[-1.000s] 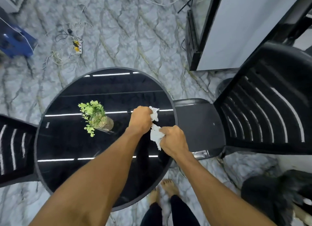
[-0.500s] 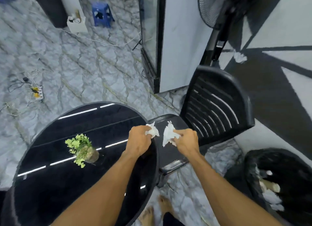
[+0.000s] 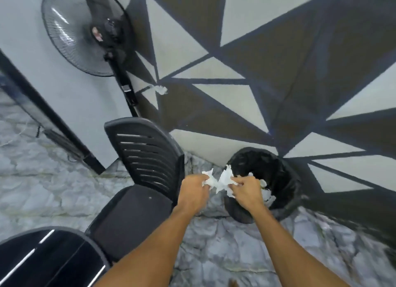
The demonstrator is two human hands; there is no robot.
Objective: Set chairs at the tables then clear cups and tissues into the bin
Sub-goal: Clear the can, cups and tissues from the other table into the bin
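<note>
since the earlier frame the view has swung right: the round black bench (image 3: 42, 261) has slid to the lower left corner, its plant gone from sight, and the bin (image 3: 276, 175) now sits right ahead of the hands. both hands have carried their tissues off the bench and over the floor toward the bin.

two tissues, one per hand. left hand (image 3: 194, 192) has its grip clamped on the left tissue (image 3: 211, 180), crumpled, with a loose point sticking up and away from the person. right hand (image 3: 246, 191) has its grip pinched on the right tissue (image 3: 225, 180), longer, its long axis running roughly up-down in view, top point toward the wall. the two tissues nearly touch; cannot tell if they do. right tissue hangs at the near left rim of the bin; left tissue is just beside it, over the floor.

one bin, black-lined, mouth open upward, against the patterned wall (image 3: 278, 61); white scraps lie inside, count unclear.

one black chair (image 3: 145, 156), slatted back upright, seat toward the bench. one standing fan (image 3: 83, 33) by the wall.
</note>
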